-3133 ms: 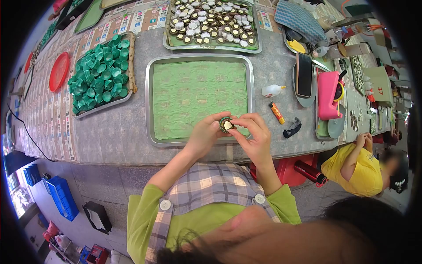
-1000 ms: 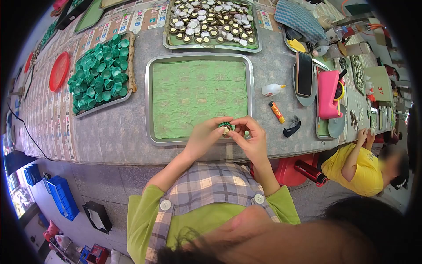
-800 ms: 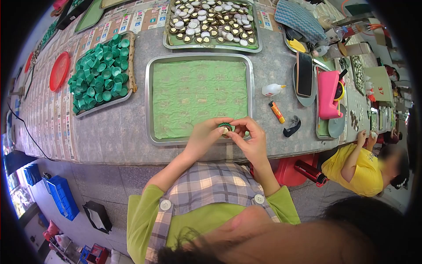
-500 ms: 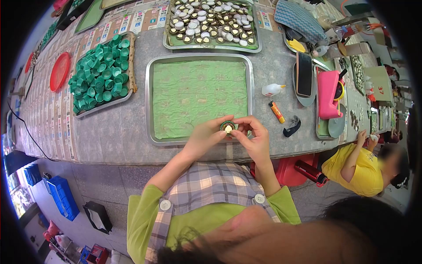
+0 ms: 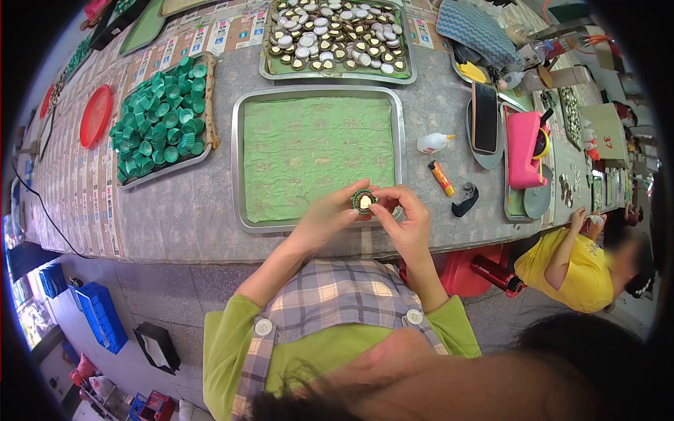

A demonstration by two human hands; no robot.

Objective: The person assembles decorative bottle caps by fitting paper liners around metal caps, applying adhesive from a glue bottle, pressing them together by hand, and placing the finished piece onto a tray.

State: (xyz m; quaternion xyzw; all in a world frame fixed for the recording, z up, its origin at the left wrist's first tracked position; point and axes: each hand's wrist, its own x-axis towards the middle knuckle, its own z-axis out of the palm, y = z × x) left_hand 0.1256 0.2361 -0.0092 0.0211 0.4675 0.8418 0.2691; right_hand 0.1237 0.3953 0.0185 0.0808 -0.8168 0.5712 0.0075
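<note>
Between my two hands is a small round piece (image 5: 364, 202), dark brown with a green fluted rim and a cream-coloured shape in its middle. My left hand (image 5: 328, 216) is closed around its left side, with fingertips behind it and the thumb at its lower edge. The thumb and forefinger of my right hand (image 5: 405, 216) pinch its right side. Both hands are over the front edge of a metal tray (image 5: 237, 161) lined with wrinkled green paper (image 5: 319, 147).
To the left, a tray holds a heap of green fluted cups (image 5: 163, 116). Behind, another tray carries many round brown-and-cream pieces (image 5: 337, 38). On the right lie a white bottle (image 5: 433, 143), an orange tube (image 5: 441, 178), a phone (image 5: 485, 118) and a pink tape dispenser (image 5: 523, 151). A person in yellow (image 5: 565, 270) sits farther right.
The round piece has tilted slightly, and its face shows more fully. My left thumb has shifted back off its front toward the edge; both hands stay in nearly the same place.
</note>
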